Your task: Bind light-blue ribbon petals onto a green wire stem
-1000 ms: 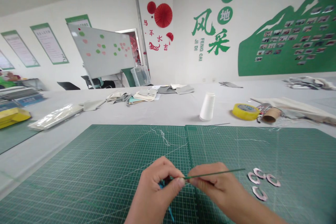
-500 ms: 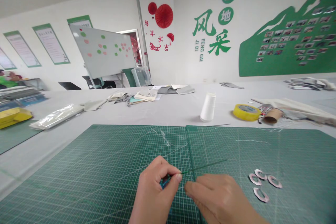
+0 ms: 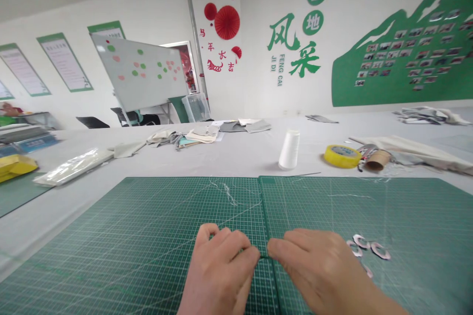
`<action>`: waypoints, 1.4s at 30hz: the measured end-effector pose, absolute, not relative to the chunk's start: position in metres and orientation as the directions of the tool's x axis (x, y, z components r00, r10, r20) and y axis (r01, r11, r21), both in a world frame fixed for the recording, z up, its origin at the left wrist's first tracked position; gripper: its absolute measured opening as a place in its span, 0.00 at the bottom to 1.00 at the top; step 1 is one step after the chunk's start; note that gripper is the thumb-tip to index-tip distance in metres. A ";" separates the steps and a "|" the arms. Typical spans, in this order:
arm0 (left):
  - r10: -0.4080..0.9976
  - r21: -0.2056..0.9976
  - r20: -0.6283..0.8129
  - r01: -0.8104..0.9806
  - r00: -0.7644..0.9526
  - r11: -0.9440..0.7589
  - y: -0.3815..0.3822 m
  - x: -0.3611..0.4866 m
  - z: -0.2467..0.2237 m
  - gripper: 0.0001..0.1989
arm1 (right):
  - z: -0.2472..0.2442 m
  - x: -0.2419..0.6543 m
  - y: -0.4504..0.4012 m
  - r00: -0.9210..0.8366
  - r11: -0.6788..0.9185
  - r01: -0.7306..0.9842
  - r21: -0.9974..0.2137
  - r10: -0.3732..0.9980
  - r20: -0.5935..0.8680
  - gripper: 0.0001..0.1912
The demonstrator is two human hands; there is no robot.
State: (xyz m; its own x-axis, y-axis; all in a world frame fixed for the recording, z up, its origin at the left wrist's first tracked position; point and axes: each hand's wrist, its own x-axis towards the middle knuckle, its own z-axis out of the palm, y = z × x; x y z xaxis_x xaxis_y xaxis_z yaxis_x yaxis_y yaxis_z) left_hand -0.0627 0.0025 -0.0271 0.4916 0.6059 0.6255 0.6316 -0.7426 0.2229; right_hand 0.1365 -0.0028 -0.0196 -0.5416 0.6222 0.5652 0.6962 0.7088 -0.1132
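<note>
A short, dark green strand (image 3: 263, 257), thin like a wire or stem, spans the small gap between my hands. My left hand (image 3: 221, 263) pinches one end between thumb and bent forefinger. On the other side, the fingertips of my right hand (image 3: 314, 261) are closed on the strand as well. Both hands are just above the seam of two green gridded cutting mats (image 3: 148, 226). Several pale pink oval rings (image 3: 384, 256) with dark edges lie beyond my right hand, partly covered by it. The rest of the strand is hidden by my fingers.
A white thread cone (image 3: 289, 150) stands behind the mats. Right of it are a yellow tape roll (image 3: 342, 156) and a cardboard tube (image 3: 377, 160). Loose white threads (image 3: 229, 194) lie on the mat. Fabric pieces (image 3: 201, 134) and a plastic-wrapped pack (image 3: 74, 167) sit left.
My right hand has moved up and taken hold of the green strand, whose free end stuck out to the right before. My left hand has turned over, and the blue bit under it no longer shows.
</note>
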 end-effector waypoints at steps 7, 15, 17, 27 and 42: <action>0.536 0.159 0.564 0.554 0.628 -0.817 0.005 -0.067 -0.022 0.15 | -0.021 0.146 0.008 -0.516 0.650 0.659 -0.380 0.757 0.401 0.16; 0.716 0.556 0.469 0.457 0.517 -0.694 0.006 -0.070 -0.019 0.09 | -0.023 0.147 0.021 -0.512 0.522 0.482 -0.704 0.820 0.257 0.16; 0.754 0.582 0.455 0.482 0.475 -0.655 0.006 -0.070 -0.019 0.09 | -0.026 0.147 0.024 -0.517 0.500 0.430 -0.751 0.819 0.249 0.16; 0.699 0.559 0.555 0.420 0.451 -0.715 0.003 -0.068 -0.024 0.13 | -0.036 0.139 0.015 -0.550 0.412 0.405 -0.816 0.823 0.143 0.16; 0.892 0.834 0.419 0.319 0.168 -0.451 0.013 -0.096 -0.006 0.06 | -0.058 0.188 0.053 -0.485 0.030 0.235 -0.972 0.870 -0.091 0.22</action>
